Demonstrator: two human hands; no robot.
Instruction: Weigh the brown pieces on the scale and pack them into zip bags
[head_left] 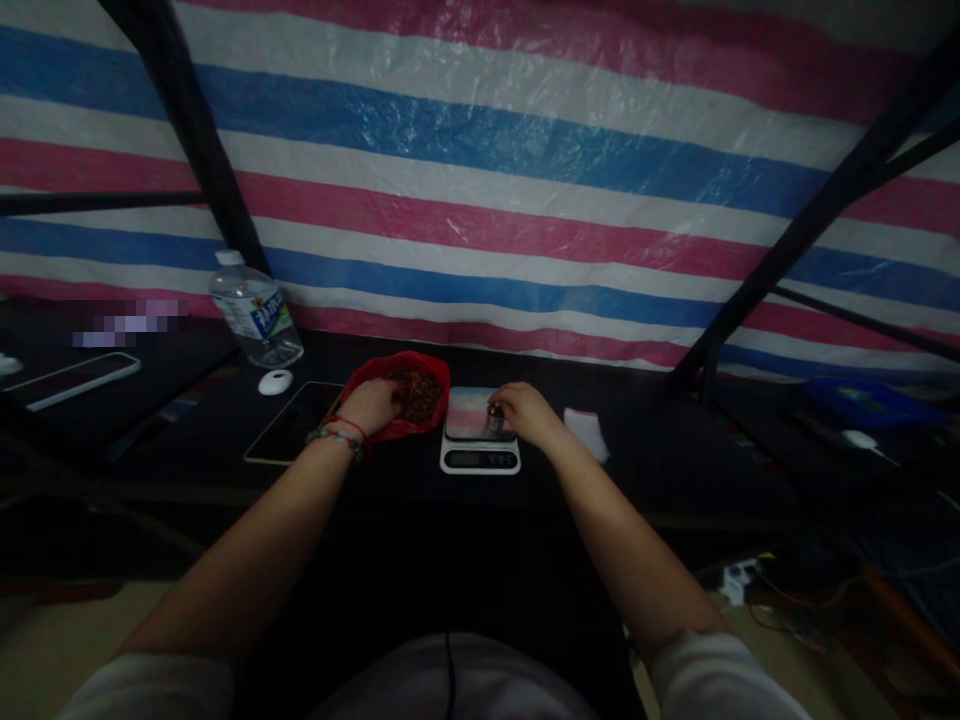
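Note:
A kitchen scale [463,418] with a shiny platform and a dark display lies in front of me. My right hand [523,410] reaches over its right side, fingers pinched on a small dark cup-like thing [495,412] at the platform. Too little of that thing shows to name its kind. Left of the scale is a red plastic bag [442,378], rolled open and full of small brown pieces [421,396]. My left hand [371,406], with bracelets at the wrist, dips into the bag from the left; its fingertips are hidden among the pieces.
A tablet [294,425] lies partly under the bag's left side. Behind it stand a clear plastic bottle [259,312] and a white oval case [275,382]. A small white packet [586,432] rests right of the scale. Black metal posts [217,190] frame the striped sheet [480,180].

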